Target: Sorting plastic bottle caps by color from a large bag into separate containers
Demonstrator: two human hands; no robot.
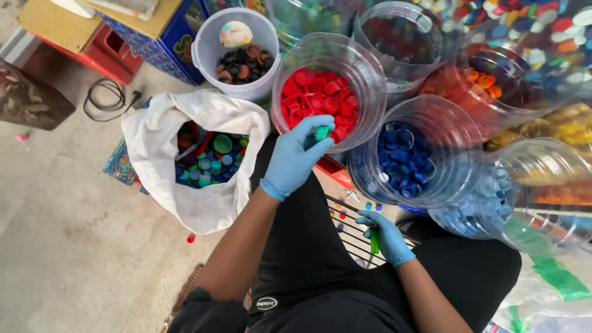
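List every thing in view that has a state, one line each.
Left hand: gloved, grip pinching a green cap.
Right hand: gloved, grip closed on a green tool.
White sack: open, holding mixed caps.
Red-cap tub: open, partly filled.
Blue-cap tub: open, partly filled.
White bucket: open, dark caps at the bottom.

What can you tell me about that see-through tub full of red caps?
The clear tub is a round, open-topped container of transparent plastic, standing upright among similar tubs. Red bottle caps lie loose in its bottom. The left hand, in a blue glove, holds a green cap at its near rim.
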